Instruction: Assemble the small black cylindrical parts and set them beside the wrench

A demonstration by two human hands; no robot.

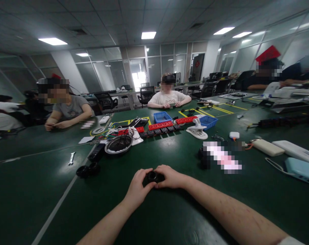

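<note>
Both of my hands are closed around a small black round part (152,175) with a ring-shaped opening facing up. My left hand (140,183) grips it from the left, thumb at the near side. From the right, my right hand (169,177) wraps its other side, so the fingertips of both hands nearly meet. The part is at or just above the green table (124,217); I cannot tell whether it touches. Much of its body is hidden by my fingers. To the left lie similar-looking black round parts (88,169).
A wrench (71,158), a metal-rimmed bowl (118,144), red and black socket strips (160,125), blue trays (162,117) and a white clamp (197,129) lie beyond. At right are a cream power bank (268,147) and a light-blue device (301,169). Other people sit around.
</note>
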